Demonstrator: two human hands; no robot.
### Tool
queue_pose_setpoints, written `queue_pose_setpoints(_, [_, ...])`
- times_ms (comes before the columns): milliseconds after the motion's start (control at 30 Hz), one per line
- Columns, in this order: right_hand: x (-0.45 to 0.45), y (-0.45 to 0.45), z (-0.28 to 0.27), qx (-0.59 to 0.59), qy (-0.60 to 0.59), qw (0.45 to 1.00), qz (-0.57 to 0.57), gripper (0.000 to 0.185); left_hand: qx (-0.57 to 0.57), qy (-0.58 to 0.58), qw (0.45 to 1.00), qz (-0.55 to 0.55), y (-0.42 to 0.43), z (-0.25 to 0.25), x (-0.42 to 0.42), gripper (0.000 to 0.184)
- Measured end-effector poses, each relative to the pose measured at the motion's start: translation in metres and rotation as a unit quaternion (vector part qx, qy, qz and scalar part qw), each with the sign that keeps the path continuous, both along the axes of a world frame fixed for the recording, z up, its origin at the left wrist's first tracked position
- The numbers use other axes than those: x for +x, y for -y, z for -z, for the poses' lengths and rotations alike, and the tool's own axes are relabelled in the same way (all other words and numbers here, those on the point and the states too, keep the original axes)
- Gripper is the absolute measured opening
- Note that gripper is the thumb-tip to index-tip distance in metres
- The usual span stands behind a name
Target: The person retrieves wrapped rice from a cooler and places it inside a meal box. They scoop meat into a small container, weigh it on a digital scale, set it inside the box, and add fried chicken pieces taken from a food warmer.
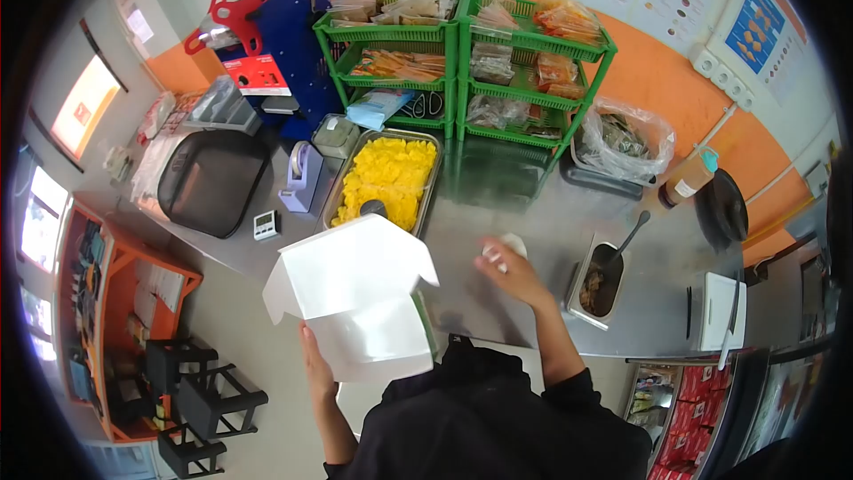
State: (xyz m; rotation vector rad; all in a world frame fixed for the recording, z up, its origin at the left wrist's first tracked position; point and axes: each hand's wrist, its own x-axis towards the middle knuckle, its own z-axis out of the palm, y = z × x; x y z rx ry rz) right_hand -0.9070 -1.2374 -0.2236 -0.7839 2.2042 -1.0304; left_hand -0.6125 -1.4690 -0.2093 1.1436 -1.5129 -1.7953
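My left grip [318, 361] is closed on the side of the open box [366, 338] at the table's [471, 289] front edge, apparently steadying it lid-up, while my right grip [515, 277] clasps a blurred white thing [514, 244].

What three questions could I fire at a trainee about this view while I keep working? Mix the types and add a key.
1. Which of the person's hands holds the white box?
2. True or false: in this view, the tray of yellow food lies to the right of the small metal pan with the dark spoon.
3. What colour are the shelf racks at the back of the counter? a) blue b) green c) white

Key:
1. The left hand.
2. False; it lies to the left.
3. b
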Motion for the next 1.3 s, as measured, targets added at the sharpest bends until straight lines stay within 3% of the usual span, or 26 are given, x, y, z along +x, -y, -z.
queue_pose_setpoints(33, [-0.01, 0.0, 0.027, 0.082, -0.251, 0.955, 0.134, 0.068, 0.0, 0.002, 1.0, 0.0, 0.005, -0.001, -0.005, 0.059])
queue_pose_setpoints(67, [-0.014, 0.004, 0.026, 0.083, -0.248, 0.956, 0.134, 0.068, -0.033, 0.031, 0.999, 0.02, 0.01, -0.002, -0.006, 0.057])
queue_pose_setpoints(133, [-0.017, 0.016, 0.019, 0.231, -0.129, 0.946, 0.189, 0.069, -0.065, 0.065, 0.995, 0.04, 0.012, -0.01, -0.015, 0.054])
queue_pose_setpoints(200, [-0.02, 0.019, 0.055, 0.232, -0.14, 0.944, 0.186, 0.069, -0.196, 0.145, 0.967, 0.076, 0.008, -0.019, -0.034, 0.05])
queue_pose_setpoints(267, [-0.024, 0.021, 0.06, 0.236, -0.152, 0.942, 0.187, 0.07, -0.177, 0.132, 0.97, 0.101, 0.004, -0.026, -0.054, 0.048])
queue_pose_setpoints(367, [-0.021, 0.007, 0.015, 0.259, -0.087, 0.94, 0.204, 0.062, -0.138, 0.116, 0.972, 0.15, -0.01, -0.042, -0.083, 0.044])
queue_pose_setpoints(433, [-0.026, -0.024, -0.013, 0.053, -0.007, 0.991, 0.126, 0.06, -0.063, 0.094, 0.966, 0.234, -0.014, -0.043, -0.096, 0.043])
queue_pose_setpoints(567, [-0.009, -0.046, -0.096, -0.02, -0.036, 0.998, 0.037, 0.059, -0.089, 0.043, 0.95, 0.297, -0.027, 0.001, -0.126, 0.043])
queue_pose_setpoints(633, [-0.002, -0.038, -0.113, -0.078, -0.086, 0.989, -0.096, 0.059, -0.082, 0.026, 0.939, 0.333, -0.034, 0.025, -0.146, 0.044])
queue_pose_setpoints(733, [0.008, -0.016, -0.094, -0.074, -0.06, 0.988, -0.125, 0.06, -0.129, 0.022, 0.916, 0.378, -0.039, 0.036, -0.175, 0.045])
queue_pose_setpoints(833, [0.019, 0.006, -0.044, -0.03, -0.087, 0.987, -0.129, 0.063, -0.093, 0.011, 0.909, 0.407, -0.042, 0.049, -0.189, 0.044])
queue_pose_setpoints(1000, [0.029, 0.017, 0.004, 0.08, -0.107, 0.981, -0.143, 0.064, -0.156, 0.023, 0.921, 0.356, -0.044, 0.072, -0.204, 0.043])
queue_pose_setpoints(1100, [0.027, 0.014, 0.011, 0.037, -0.165, 0.976, -0.141, 0.066, -0.177, 0.029, 0.924, 0.337, -0.048, 0.07, -0.206, 0.04])
queue_pose_setpoints(1300, [0.031, 0.008, 0.008, 0.059, -0.138, 0.976, -0.156, 0.066, -0.249, 0.007, 0.923, 0.293, -0.051, 0.074, -0.203, 0.036])
